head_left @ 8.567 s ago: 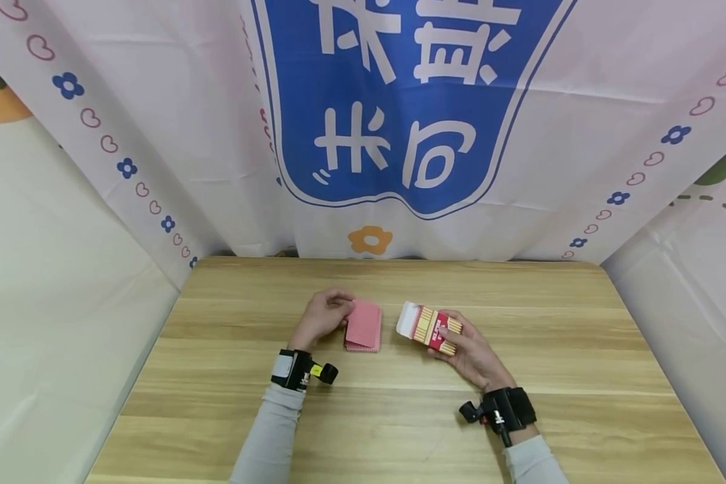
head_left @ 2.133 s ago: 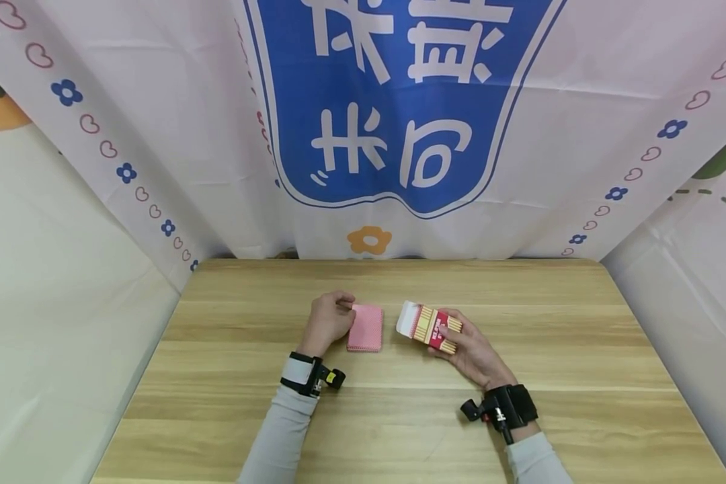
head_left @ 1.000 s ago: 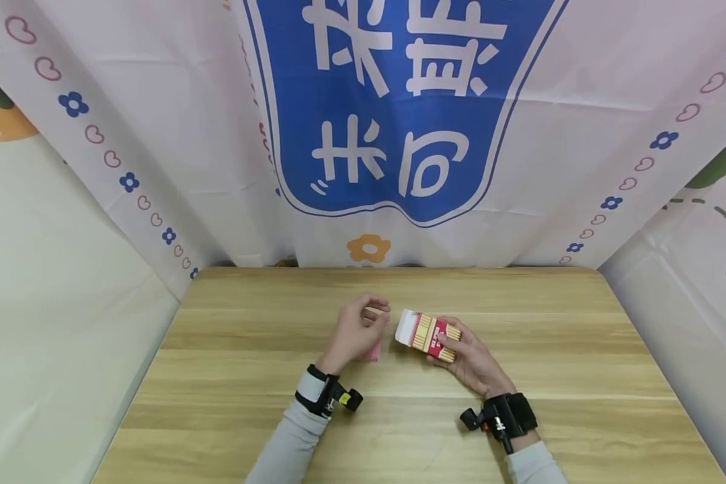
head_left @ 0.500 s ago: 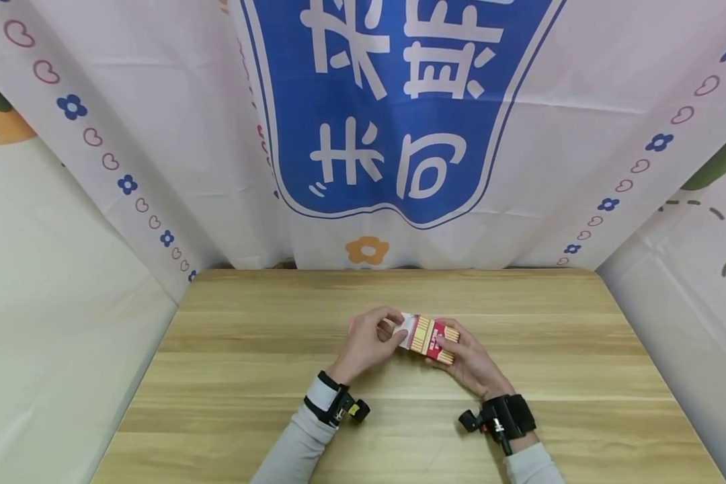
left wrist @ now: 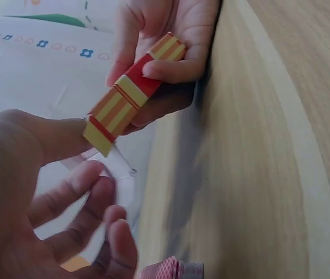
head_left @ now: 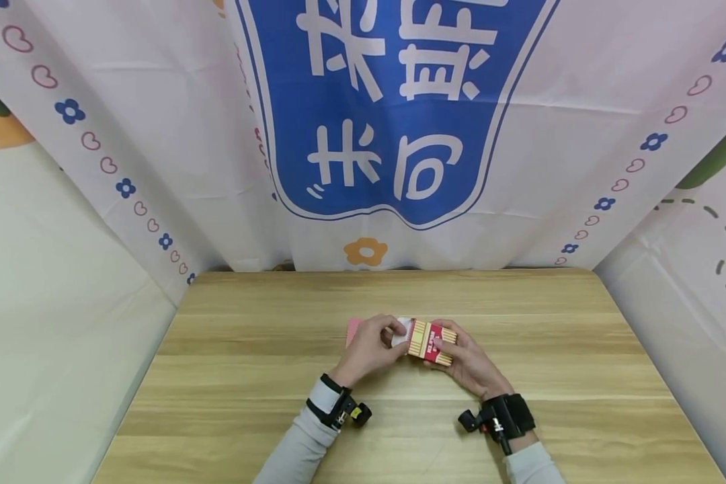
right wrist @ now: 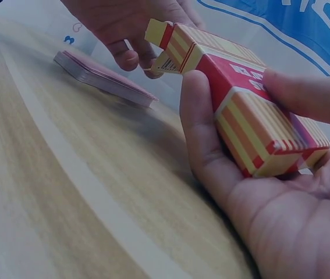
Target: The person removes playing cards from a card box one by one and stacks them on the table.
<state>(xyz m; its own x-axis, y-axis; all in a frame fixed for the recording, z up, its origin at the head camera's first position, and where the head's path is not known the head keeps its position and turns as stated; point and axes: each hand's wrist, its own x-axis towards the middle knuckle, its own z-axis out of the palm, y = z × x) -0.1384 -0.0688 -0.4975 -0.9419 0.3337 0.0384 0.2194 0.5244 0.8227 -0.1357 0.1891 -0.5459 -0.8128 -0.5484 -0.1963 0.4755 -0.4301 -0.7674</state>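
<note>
My right hand [head_left: 470, 363] grips a red-and-yellow striped playing card box [head_left: 425, 341], thumb on its printed face and fingers beneath. The box's open end points left. At that end my left hand [head_left: 370, 346] pinches around the white top flap [left wrist: 124, 180], its thumb against the box edge and its other fingers curled. A stack of pink-backed playing cards [right wrist: 103, 78] lies on the table beneath and beyond the left hand. Most of that stack is hidden in the head view. A small yellow side flap [right wrist: 158, 33] stands out from the box mouth.
Both hands are over the wooden table [head_left: 248, 363]. A white cloth with a blue printed sign [head_left: 369, 121] hangs behind the table's far edge. Each wrist wears a black strap with a small camera, such as the left camera [head_left: 360, 414].
My left hand has left the card stack and moved right to the flap end of the box. The right hand keeps its grip on the box, almost in place.
</note>
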